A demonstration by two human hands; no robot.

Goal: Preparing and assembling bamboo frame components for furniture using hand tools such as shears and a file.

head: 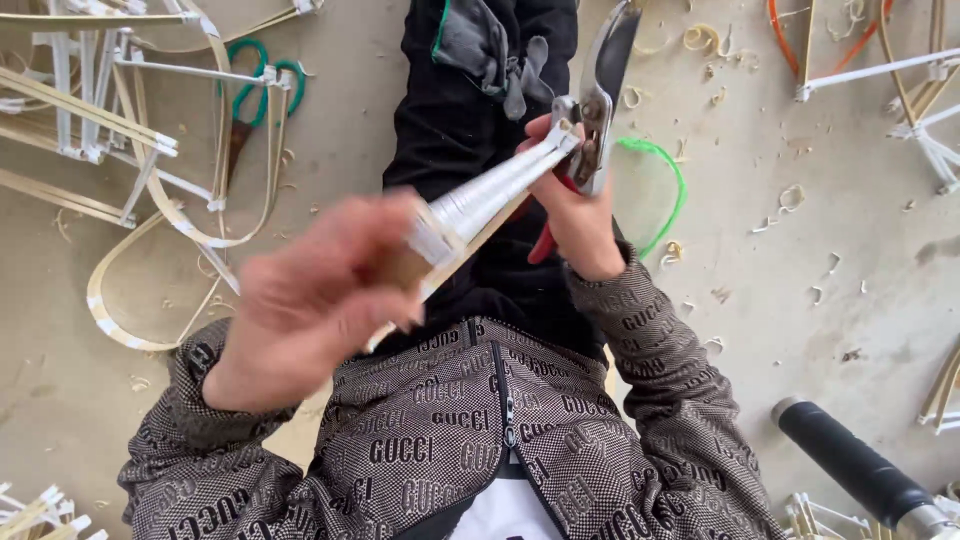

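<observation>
Over a dusty floor (820,280) strewn with shavings, the left hand (310,300) grips a taped bundle of strips (480,200) while the right hand (575,210) holds shears (600,90).

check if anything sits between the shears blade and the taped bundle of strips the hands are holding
Nothing visible does. The right hand holds the pruning shears right at the far end of the taped bundle of strips, which the left hand grips at its near end. The grey glove lies beyond them.

Even soft daylight, faint shadows; left hand (310,300) motion-blurred, rest sharp; slight edge distortion.
</observation>
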